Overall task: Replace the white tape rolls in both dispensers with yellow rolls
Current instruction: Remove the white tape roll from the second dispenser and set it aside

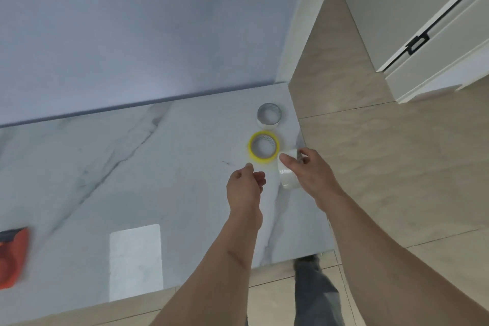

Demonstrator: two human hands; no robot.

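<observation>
Both bare forearms reach out over the white marble-patterned table, an orange dispenser blurred at its left edge. Right hand grips a white tape roll upright near the table's right edge; left hand hovers loosely curled, holding nothing. Just beyond the hands a yellow tape roll lies flat, with another white roll flat behind it.

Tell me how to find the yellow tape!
Look at the marble table, near its far right corner. Two rolls lie flat there, just beyond the hands. The yellow tape roll is the nearer one, bright yellow, while the white tape roll behind it is pale.
</observation>
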